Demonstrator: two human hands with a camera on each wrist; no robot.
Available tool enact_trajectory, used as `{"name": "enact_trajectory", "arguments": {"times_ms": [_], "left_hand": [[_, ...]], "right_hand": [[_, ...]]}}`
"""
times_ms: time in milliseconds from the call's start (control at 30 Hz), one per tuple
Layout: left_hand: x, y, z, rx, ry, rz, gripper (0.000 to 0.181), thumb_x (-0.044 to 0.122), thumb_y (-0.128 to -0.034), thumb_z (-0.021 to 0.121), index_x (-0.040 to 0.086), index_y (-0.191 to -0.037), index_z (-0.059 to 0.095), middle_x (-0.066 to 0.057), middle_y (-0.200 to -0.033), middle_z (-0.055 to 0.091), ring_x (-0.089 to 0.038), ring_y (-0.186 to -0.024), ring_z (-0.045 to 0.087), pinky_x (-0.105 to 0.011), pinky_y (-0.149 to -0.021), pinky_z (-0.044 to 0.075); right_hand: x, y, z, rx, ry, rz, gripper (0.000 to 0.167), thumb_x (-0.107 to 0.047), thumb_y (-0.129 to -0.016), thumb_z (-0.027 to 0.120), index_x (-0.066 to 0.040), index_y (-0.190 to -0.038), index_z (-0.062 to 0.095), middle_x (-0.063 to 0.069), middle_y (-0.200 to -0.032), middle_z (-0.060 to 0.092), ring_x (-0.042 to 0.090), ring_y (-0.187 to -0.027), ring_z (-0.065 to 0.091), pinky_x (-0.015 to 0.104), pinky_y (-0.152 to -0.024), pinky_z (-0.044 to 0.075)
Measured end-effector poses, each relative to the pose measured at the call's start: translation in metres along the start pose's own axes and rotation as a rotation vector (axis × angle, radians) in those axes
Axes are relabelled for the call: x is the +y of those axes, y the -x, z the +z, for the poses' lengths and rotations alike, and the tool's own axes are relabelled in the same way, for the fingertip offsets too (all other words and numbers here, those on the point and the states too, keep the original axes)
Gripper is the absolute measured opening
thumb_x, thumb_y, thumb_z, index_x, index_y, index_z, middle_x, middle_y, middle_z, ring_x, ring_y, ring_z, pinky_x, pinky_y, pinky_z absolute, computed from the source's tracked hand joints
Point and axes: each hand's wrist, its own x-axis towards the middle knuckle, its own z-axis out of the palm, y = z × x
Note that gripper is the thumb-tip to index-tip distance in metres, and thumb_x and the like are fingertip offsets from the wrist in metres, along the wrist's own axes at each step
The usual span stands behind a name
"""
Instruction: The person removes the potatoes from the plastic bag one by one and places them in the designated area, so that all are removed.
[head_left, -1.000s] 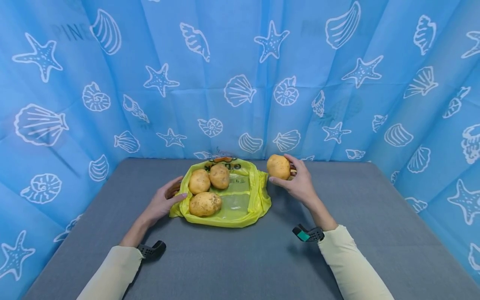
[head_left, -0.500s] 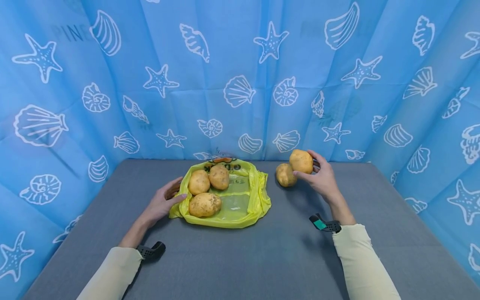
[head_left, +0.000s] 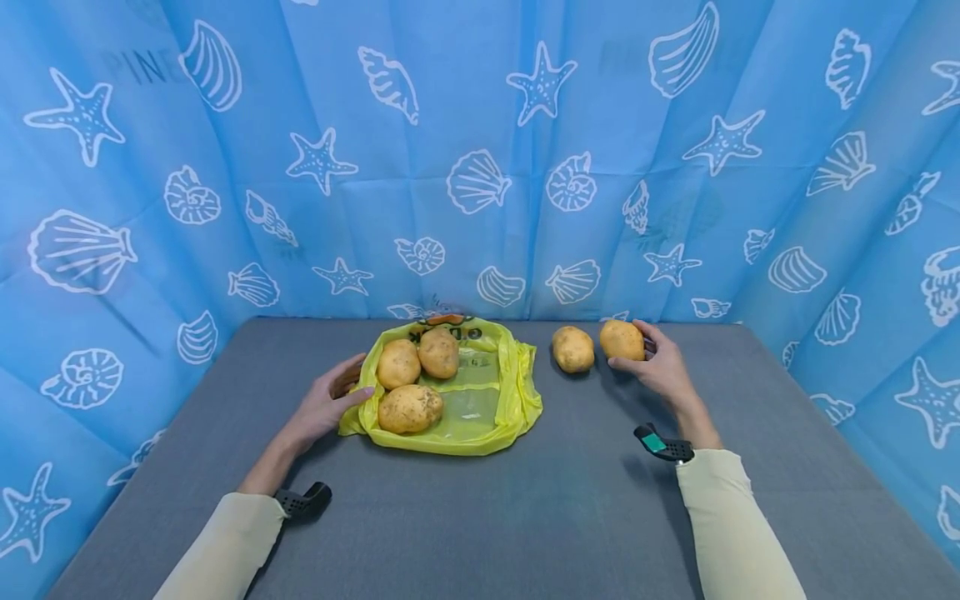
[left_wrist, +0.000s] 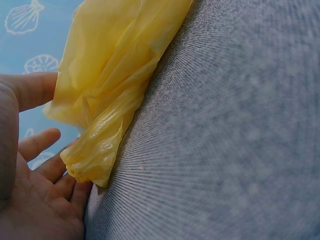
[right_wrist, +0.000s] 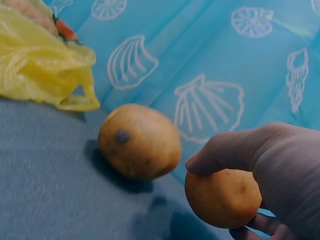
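Note:
My right hand grips a potato near the back edge of the table, thumb on one side and fingers round the far side. Whether that potato touches the cloth I cannot tell. Just left of it a second potato lies on the table; the right wrist view shows a dark spot on this potato. My left hand rests at the left side of a yellow plastic bag, its thumb touching the bag and its fingers loosely extended. Three potatoes sit at the left inside the bag's open mouth.
A grey cloth covers the table. Behind and on both sides hangs a blue curtain with white shells and starfish, close to the table's back edge.
My right hand has moved rightward from beside the bag with its potato, then lowered it. The potato on the table, earlier mostly hidden behind the hand, now shows fully. The left hand stayed put.

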Motion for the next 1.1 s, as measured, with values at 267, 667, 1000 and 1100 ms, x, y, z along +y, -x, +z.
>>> {"name": "enact_trajectory", "arguments": {"times_ms": [267, 667, 1000, 1100], "left_hand": [[-0.001, 0.0, 0.0, -0.006, 0.004, 0.004, 0.067, 0.025, -0.1028, 0.062, 0.003, -0.158, 0.031, -0.026, -0.153, 0.041, -0.043, -0.141, 0.038, -0.06, -0.117, 0.025], [0.0, 0.0, 0.0, -0.004, 0.002, 0.013, 0.066, 0.024, -0.1028, 0.062, 0.002, -0.158, 0.032, -0.026, -0.153, 0.042, -0.043, -0.141, 0.038, -0.061, -0.116, 0.025], [-0.001, 0.0, 0.0, -0.006, 0.005, 0.011, 0.066, 0.024, -0.1027, 0.062, 0.003, -0.158, 0.032, -0.026, -0.153, 0.041, -0.043, -0.141, 0.037, -0.061, -0.117, 0.025], [-0.001, 0.0, 0.0, -0.006, 0.009, 0.01, 0.066, 0.024, -0.1026, 0.063, 0.003, -0.158, 0.032, -0.026, -0.154, 0.041, -0.043, -0.142, 0.037, -0.061, -0.117, 0.024]], "right_hand": [[0.018, -0.004, 0.008, -0.002, -0.012, 0.027, 0.09, -0.01, -0.09, 0.077, 0.002, -0.16, 0.021, 0.03, -0.159, 0.026, 0.048, -0.143, 0.032, 0.059, -0.108, 0.038], [0.027, -0.005, 0.017, 0.028, -0.045, -0.034, 0.09, -0.011, -0.09, 0.078, -0.001, -0.16, 0.023, 0.028, -0.157, 0.032, 0.044, -0.135, 0.041, 0.053, -0.104, 0.039], [0.03, -0.003, 0.023, 0.052, -0.041, -0.079, 0.091, -0.011, -0.089, 0.078, -0.003, -0.161, 0.022, 0.028, -0.159, 0.029, 0.044, -0.135, 0.039, 0.057, -0.108, 0.035], [0.03, -0.003, 0.025, 0.063, -0.03, -0.085, 0.091, -0.011, -0.09, 0.078, -0.001, -0.16, 0.021, 0.029, -0.158, 0.03, 0.044, -0.136, 0.038, 0.057, -0.109, 0.034]]}}
